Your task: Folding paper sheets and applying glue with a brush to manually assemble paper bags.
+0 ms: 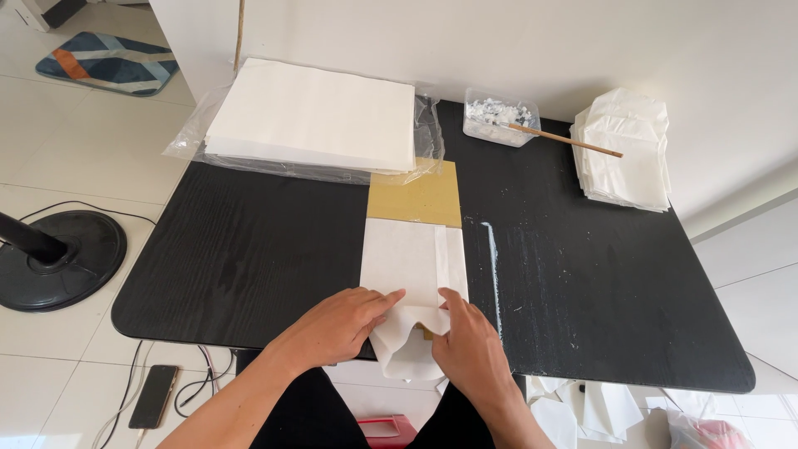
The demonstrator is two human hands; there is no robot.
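Note:
A white paper sheet lies folded around a yellow-brown cardboard template on the black table. My left hand presses flat on the paper's near left corner, fingers pointing right. My right hand pinches and folds the paper's near edge, where a bit of cardboard shows through. The paper's lower end hangs over the table's front edge.
A thick stack of white paper on clear plastic wrap sits at the back left. A clear glue tub with a wooden stick stands at the back. Folded paper bags are piled back right. A phone lies on the floor.

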